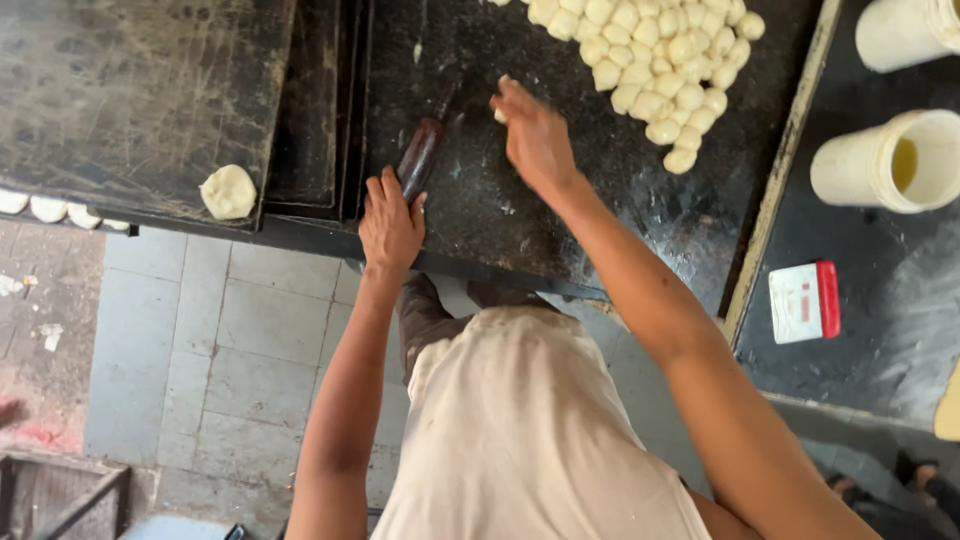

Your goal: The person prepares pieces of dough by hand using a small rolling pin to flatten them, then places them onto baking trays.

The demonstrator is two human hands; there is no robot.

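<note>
My left hand grips the near end of a dark wooden rolling pin that lies on a black stone slab. My right hand reaches further out over the slab with its fingers pinched around a small piece of dough. A heap of several pale dough balls lies on the slab just beyond and to the right of that hand.
A flattened dough disc lies at the near edge of a second dark slab on the left, with more dough pieces along its edge. Two white plastic tubs and a red-and-white packet sit on the right counter. Tiled floor lies below.
</note>
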